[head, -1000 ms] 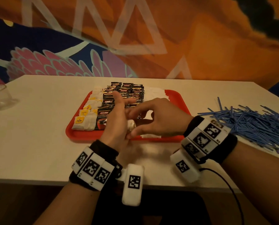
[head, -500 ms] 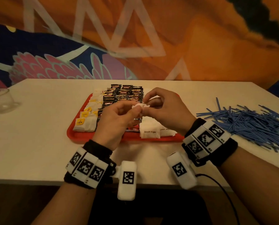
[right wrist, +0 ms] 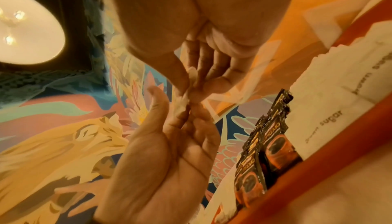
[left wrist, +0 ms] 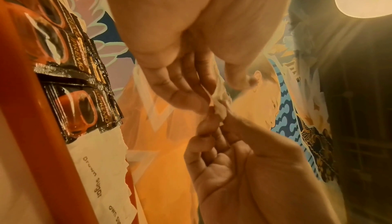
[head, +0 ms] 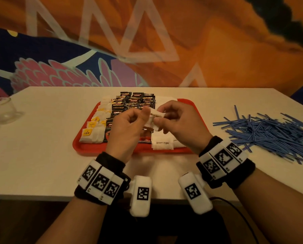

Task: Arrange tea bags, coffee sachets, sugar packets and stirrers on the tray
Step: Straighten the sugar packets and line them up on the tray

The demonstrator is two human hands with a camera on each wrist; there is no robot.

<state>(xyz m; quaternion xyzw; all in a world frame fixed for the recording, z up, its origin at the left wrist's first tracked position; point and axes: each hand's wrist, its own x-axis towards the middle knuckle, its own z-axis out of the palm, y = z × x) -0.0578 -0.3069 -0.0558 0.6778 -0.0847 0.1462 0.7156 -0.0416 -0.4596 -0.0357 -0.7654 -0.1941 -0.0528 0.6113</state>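
At frame left I see tea bags [head: 92, 131] on the red tray [head: 110, 148]; at centre my left hand [head: 127, 127] and right hand [head: 178, 124] both pinch one sugar packet [head: 156, 117] above it; stirrers [head: 270, 131] lie right on the counter [head: 41, 155].

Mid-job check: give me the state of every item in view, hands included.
Left hand: pinching the held packet.
Right hand: pinching the same packet.
Held packet: white, lifted above the tray between both hands.
Tray: red, flat on the table.
Tea bags: in a column on the tray's left.
Coffee sachets: in overlapping rows, tray middle.
Sugar packets: lying on the tray's right.
Stirrers: loose pile on the table, off the tray.
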